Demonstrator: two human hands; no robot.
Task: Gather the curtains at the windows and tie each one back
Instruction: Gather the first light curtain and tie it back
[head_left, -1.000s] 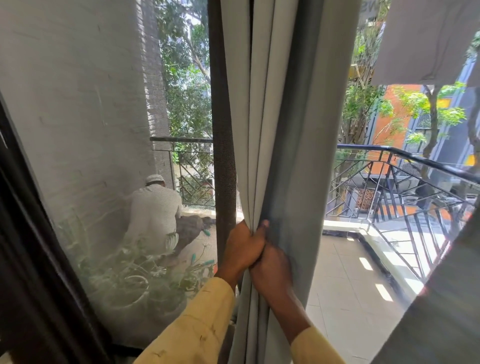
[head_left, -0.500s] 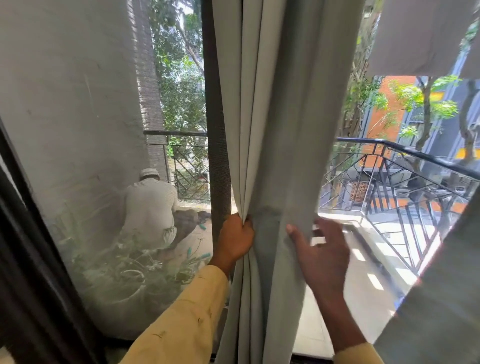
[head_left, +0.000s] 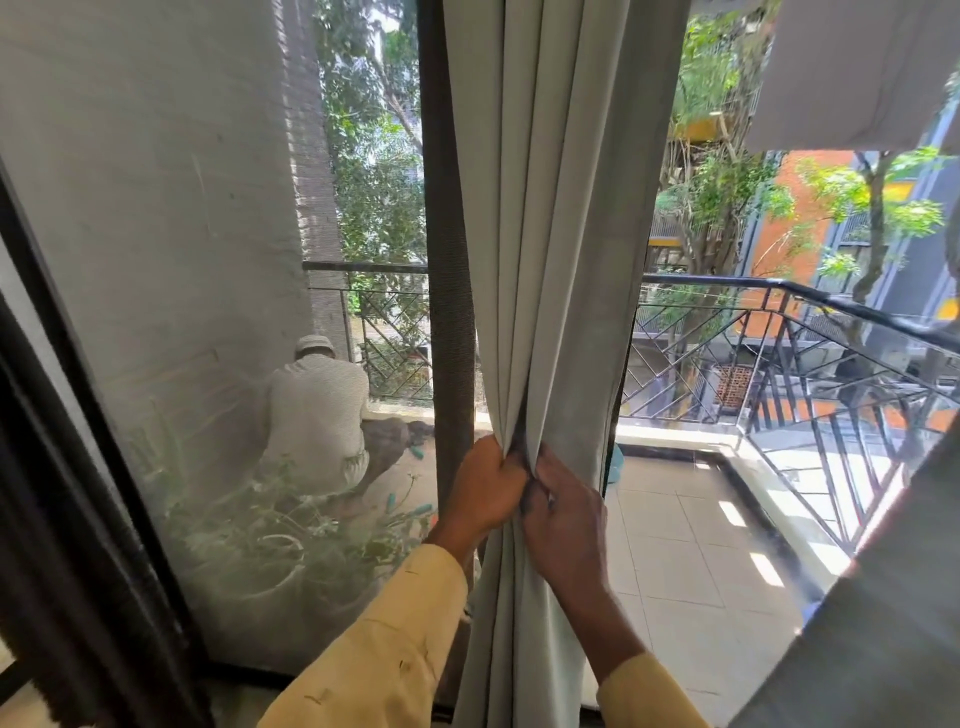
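Observation:
A pale grey-green curtain (head_left: 550, 218) hangs in folds down the middle of the view, in front of the window. My left hand (head_left: 480, 491) grips the bunched folds from the left at about waist height. My right hand (head_left: 563, 514) pinches the same folds from the right, its knuckles touching the left hand. Both sleeves are yellow. Below the hands the curtain falls straight and narrow. No tie-back is in sight.
A dark window frame post (head_left: 447, 260) stands just left of the curtain. Through the mesh screen a person in white (head_left: 317, 410) crouches on the balcony among potted plants (head_left: 270, 540). A black railing (head_left: 810, 332) bounds the tiled balcony. More grey fabric (head_left: 883, 623) hangs at right.
My right hand was spread open on the curtain's right edge half a second ago. It has swept that edge left and now pinches the folds against my left hand.

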